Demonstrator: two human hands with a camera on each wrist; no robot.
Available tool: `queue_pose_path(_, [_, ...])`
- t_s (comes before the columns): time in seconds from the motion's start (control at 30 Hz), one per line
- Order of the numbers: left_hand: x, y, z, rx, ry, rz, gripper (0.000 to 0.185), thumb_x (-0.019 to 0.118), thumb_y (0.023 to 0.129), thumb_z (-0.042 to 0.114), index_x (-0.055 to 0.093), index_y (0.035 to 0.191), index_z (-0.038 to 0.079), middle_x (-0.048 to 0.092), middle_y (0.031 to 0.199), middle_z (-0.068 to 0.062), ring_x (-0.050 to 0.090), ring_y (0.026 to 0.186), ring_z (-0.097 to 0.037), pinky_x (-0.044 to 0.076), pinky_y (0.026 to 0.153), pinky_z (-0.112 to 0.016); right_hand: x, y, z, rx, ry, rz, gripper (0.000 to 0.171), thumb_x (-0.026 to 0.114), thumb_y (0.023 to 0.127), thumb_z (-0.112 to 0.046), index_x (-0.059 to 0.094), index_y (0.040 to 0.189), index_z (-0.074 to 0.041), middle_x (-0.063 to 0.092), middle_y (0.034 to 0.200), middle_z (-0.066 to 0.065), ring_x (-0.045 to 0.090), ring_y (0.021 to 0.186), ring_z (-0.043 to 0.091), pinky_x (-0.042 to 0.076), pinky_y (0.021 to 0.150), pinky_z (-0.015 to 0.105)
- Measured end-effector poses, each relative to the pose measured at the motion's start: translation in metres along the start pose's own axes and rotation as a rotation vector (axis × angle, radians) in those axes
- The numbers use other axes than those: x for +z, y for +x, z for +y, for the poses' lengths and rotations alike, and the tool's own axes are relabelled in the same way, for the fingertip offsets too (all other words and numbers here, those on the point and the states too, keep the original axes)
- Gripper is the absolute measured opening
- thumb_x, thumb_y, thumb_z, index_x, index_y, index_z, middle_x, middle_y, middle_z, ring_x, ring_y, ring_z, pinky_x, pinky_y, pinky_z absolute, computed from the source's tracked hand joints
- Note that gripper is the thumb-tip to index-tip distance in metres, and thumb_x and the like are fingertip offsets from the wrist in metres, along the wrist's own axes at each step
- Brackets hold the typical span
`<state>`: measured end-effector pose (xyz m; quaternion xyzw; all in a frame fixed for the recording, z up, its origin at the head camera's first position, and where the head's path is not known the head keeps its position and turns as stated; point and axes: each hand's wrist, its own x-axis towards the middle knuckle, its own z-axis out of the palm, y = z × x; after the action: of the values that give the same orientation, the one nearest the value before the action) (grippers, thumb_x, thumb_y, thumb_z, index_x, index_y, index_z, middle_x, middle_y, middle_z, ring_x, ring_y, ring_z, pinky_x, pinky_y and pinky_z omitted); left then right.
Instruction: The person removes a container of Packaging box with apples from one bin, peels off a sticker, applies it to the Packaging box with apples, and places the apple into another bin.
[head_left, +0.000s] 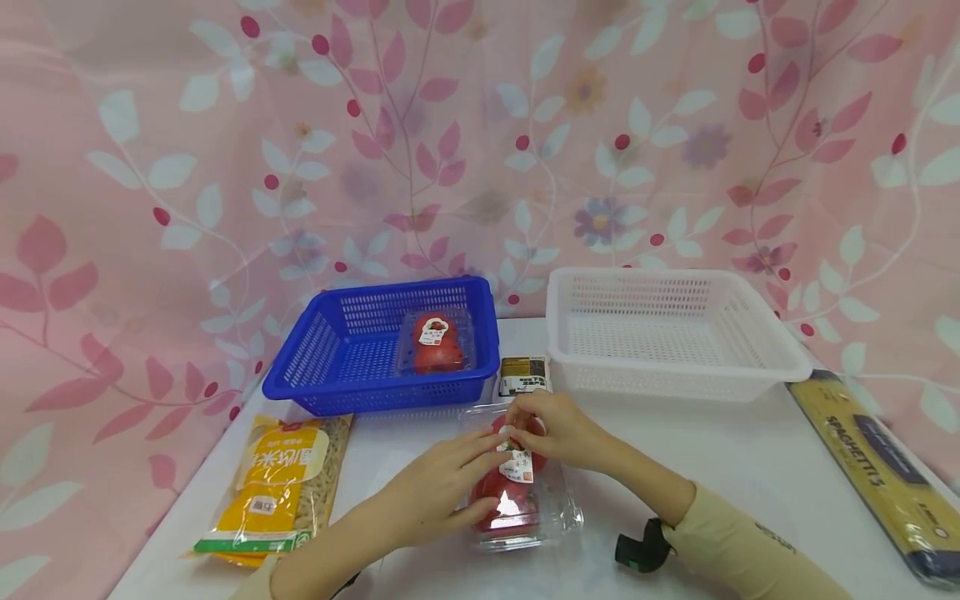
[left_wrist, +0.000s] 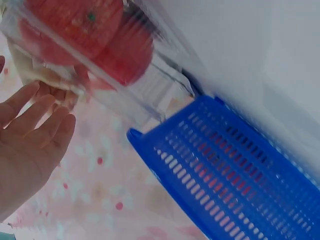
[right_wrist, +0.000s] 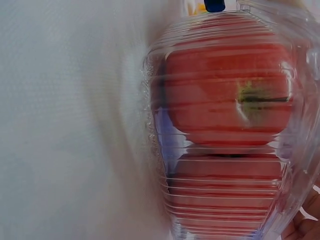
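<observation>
A clear plastic box of red apples [head_left: 504, 493] lies on the white table in front of me, with a white label [head_left: 519, 465] on its top. My left hand [head_left: 438, 483] reaches over the box from the left, fingers extended toward the label. Held out loosely in the left wrist view, the same left hand [left_wrist: 32, 145] is beside the box. My right hand [head_left: 558, 429] comes from the right with bent fingers, its tips at the label's upper edge; whether they pinch it is hidden. In the right wrist view, the apples [right_wrist: 227, 95] show through the ribbed plastic.
Behind on the left, a blue basket [head_left: 382, 390] holds a similar apple box [head_left: 437, 342]. A white basket [head_left: 675, 379] stands behind on the right. A yellow food bag [head_left: 277, 483] lies left, spaghetti [head_left: 870, 467] far right, a small labelled packet [head_left: 523, 375] between the baskets.
</observation>
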<state>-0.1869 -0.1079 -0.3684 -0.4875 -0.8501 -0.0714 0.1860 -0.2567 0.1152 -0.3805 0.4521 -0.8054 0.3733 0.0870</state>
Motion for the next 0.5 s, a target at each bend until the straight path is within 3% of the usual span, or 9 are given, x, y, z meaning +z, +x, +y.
queue_pose_path(0.2, [0.01,0.005,0.006,0.069,0.027,-0.078,0.053,0.054,0.09,0.038,0.049,0.131,0.005,0.048,0.134,-0.009,0.041,0.125,-0.022,0.039,0.097,-0.038,0.003,-0.001,0.002,-0.007,-0.051,0.012,0.009,0.068,0.082,-0.009,0.061,0.087,-0.013,0.059,0.078,-0.009,0.051,0.072,0.007,0.045,0.059,0.022])
queue_pose_path(0.5, [0.011,0.004,0.013,0.052,0.078,-0.144,0.054,0.048,0.093,0.042,0.049,0.132,0.005,0.045,0.137,-0.011,0.036,0.129,-0.024,0.034,0.101,-0.036,0.004,-0.003,0.001,0.003,-0.077,0.036,0.011,0.07,0.081,-0.01,0.062,0.089,-0.012,0.061,0.08,-0.008,0.051,0.077,0.008,0.046,0.063,0.022])
